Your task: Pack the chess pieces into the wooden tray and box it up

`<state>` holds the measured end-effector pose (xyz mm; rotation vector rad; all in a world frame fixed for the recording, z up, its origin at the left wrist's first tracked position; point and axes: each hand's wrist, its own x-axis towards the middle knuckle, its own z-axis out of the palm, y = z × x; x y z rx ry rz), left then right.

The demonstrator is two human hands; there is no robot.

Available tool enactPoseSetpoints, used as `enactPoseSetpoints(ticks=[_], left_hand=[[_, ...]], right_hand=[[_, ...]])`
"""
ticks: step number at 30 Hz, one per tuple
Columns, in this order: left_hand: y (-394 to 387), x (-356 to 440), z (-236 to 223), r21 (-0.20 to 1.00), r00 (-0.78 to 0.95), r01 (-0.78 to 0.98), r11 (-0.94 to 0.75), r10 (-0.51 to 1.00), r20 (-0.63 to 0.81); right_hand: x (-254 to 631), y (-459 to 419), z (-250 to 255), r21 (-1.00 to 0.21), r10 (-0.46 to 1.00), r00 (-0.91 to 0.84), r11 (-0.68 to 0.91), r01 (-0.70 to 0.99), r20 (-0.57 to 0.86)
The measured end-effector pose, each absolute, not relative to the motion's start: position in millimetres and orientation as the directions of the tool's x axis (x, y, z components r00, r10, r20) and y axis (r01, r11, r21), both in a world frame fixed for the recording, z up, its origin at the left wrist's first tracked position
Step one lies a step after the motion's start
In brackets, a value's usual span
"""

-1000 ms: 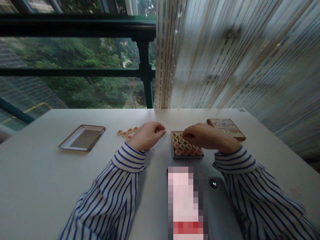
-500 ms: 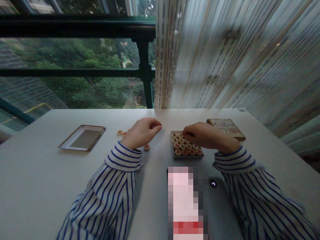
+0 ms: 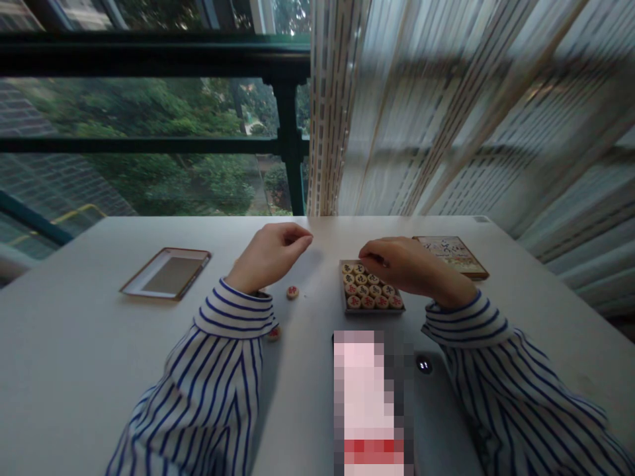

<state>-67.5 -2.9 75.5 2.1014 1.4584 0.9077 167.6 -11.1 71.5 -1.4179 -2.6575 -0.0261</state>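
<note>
Left hand [image 3: 272, 254]: thumb and fingers narrowly spaced above the smooth white table [image 3: 74, 370]; whether anything is pinched cannot be told.
Right hand [image 3: 407, 264]: fingers curled narrowly over the shallow rectangular box [image 3: 373, 312]; any grip is hidden.
Round pieces [image 3: 367, 302]: pale thick discs, marked red or dark, packed in rows inside the box.
Loose disc [image 3: 292, 292]: laid flat, red-marked, between left hand and box.
Striped cuff [image 3: 243, 317]: a second disc [image 3: 274, 335] is partly covered by it.
</note>
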Motion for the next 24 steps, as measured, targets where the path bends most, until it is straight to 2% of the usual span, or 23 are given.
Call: enactPoseSetpoints(ticks=[15,24], left_hand=[[-15,-70,92,0.722,0.192,0.584,-0.371,0.927,0.321],[-22,-73,74,0.735,0.128,0.575,-0.359,0.927,0.353]], right_hand=[[159,-17,74,-0.072,0.767,-0.594,0.625,0.777,0.242],[156,-22,77,-0.097,0.747,-0.553,0.623,0.776,0.37]])
